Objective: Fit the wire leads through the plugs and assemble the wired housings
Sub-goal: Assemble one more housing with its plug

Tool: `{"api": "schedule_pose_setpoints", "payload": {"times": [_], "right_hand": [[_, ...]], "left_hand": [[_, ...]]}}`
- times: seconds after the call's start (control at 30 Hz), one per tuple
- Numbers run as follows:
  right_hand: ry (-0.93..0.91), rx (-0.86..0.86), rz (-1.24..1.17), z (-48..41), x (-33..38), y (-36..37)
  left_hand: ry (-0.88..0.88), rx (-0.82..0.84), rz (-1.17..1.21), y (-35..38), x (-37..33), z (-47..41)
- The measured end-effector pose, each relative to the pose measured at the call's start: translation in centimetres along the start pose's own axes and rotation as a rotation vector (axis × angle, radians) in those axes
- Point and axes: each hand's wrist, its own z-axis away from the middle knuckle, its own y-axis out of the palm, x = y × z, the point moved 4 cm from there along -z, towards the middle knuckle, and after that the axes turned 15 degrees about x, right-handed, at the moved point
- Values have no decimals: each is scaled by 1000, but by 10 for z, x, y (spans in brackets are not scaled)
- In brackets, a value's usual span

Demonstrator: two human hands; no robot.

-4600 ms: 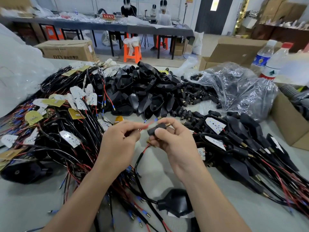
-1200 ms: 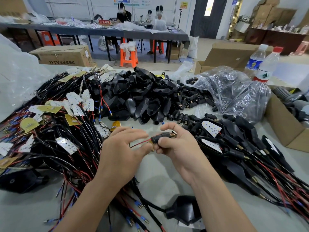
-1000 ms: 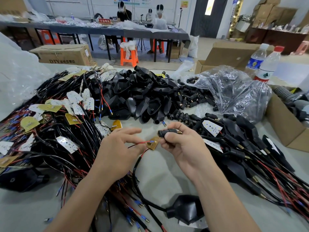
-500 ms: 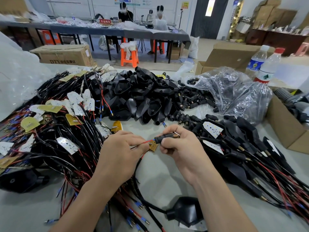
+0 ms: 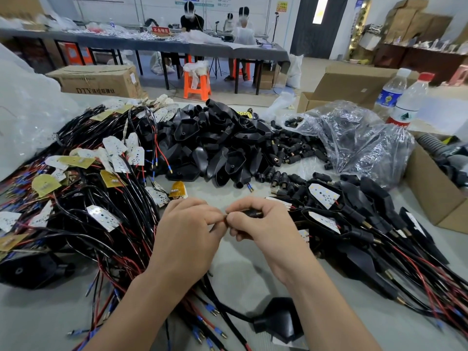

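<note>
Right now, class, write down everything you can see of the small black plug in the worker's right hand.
The plug is a small black barrel, plastic or rubber by its look, with fine ribs on the visible stretch. It lies roughly level above the table, pinched between thumb and curled fingers of the right hand, which hides most of it. A red wire, pinched by the left hand, meets its left end; how far it is in cannot be told.

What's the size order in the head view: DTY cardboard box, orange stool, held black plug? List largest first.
1. DTY cardboard box
2. orange stool
3. black plug, in the right hand
Apparent size only; box and stool are farther.
</note>
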Motion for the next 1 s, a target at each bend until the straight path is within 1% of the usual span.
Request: {"api": "schedule_pose_setpoints", "payload": {"times": [0.07,0.13,0.23,0.33,0.4,0.5,0.6,0.63,0.7,0.8,0.87,0.93,1.0], "right_hand": [[23,-31,66,0,-1,-1],[55,-82,192,0,-2,-2],[71,-202,334,1,0,-5],[75,-273,335,3,-1,-9],[84,-305,282,3,0,-12],[92,-266,207,3,-1,-11],[82,-127,191,1,-3,0],[70,-113,190,2,-3,2],[28,-142,180,3,-2,1],[-64,-149,58,4,1,-3],[-101,-87,-130,2,2,-3],[-97,-15,-342,1,2,-1],[-85,16,-450,1,2,-1]], "left_hand": [[-3,-6,13,-1,0,-1],[-17,9,42,-1,2,-2],[-85,104,115,-2,11,-2],[-167,183,128,-6,23,-1],[-193,199,139,-7,28,-1],[-187,192,200,-6,26,-3],[-55,198,202,-3,12,-4],[-15,206,174,-2,8,-3],[-3,197,143,-1,6,-2],[-52,146,225,-5,16,-3],[-64,132,251,-7,18,-4],[-60,107,241,-8,17,-4],[-62,60,235,-9,17,-4]]}}
